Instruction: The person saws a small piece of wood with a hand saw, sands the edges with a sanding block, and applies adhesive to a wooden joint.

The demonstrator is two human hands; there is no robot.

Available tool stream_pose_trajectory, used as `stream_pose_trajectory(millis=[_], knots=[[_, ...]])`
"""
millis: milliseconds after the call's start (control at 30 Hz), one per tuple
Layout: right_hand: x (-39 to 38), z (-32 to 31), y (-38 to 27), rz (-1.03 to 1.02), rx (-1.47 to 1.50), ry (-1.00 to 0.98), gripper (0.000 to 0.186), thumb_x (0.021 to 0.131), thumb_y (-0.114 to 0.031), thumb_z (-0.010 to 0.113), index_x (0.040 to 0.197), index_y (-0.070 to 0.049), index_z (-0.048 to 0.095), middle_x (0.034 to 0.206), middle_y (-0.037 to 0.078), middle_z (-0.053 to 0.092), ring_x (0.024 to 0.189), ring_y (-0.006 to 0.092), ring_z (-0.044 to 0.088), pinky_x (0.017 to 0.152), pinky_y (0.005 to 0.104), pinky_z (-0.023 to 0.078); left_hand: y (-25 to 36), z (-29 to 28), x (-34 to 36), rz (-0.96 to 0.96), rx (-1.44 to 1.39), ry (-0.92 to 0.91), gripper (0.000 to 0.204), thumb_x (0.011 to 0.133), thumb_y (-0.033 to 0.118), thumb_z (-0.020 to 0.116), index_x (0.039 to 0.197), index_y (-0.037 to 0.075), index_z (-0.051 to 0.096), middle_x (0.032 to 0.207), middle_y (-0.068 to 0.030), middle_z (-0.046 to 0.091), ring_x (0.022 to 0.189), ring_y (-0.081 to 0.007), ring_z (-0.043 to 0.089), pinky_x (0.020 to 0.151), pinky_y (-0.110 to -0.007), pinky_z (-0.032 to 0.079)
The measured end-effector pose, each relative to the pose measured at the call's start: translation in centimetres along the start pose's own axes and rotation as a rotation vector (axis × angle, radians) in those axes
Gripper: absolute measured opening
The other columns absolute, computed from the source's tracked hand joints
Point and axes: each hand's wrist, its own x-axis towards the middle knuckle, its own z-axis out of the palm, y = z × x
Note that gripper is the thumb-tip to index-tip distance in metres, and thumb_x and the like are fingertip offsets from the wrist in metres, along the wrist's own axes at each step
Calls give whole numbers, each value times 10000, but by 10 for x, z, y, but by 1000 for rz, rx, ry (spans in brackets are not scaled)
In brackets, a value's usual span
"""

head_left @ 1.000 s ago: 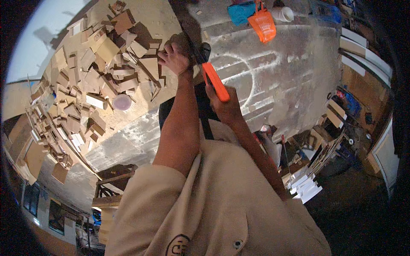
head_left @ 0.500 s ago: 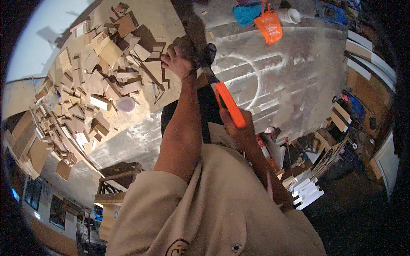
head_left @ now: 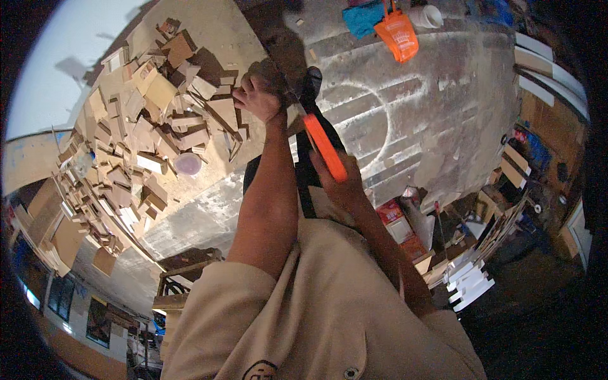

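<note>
A broad, tan wooden work surface [head_left: 221,35] fills the upper left, its straight edges bent by the wide lens. Spread over it is a loose heap of wood offcuts [head_left: 160,93]: flat panels, short blocks and narrow strips in tan and brown, some with white faces, tilted and overlapping. Beside the heap, near the lower edge, sits a round lilac dish or lid [head_left: 187,164]. To the right lies a worn grey floor [head_left: 443,126], with pale streaks and a curved white line. At its far side, an orange bag [head_left: 397,41], a teal bag [head_left: 363,20] and a white bucket [head_left: 427,17] lie close together.
</note>
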Motion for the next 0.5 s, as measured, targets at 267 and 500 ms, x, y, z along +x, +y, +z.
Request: stream_pose_trajectory(millis=[267, 500], knots=[[16, 13, 5, 84, 208, 8, 337, 961, -289, 630, 788, -5, 570, 596, 25, 489, 569, 115, 447, 529, 324, 393, -1, -1, -3, 9, 52, -39, 367, 782, 349, 590, 1079, 134, 609, 1234, -52, 559, 1105, -357, 438, 895, -567, 335], [32, 10, 3, -119, 92, -30, 312, 960, -253, 625, 805, 14, 576, 627, 87, 527, 584, 156, 456, 558, 352, 412, -6, -4, -4, 23, 198, -71, 350, 803, 322, 594, 1102, 139, 601, 1218, -57, 566, 1094, -340, 456, 879, -518, 351]])
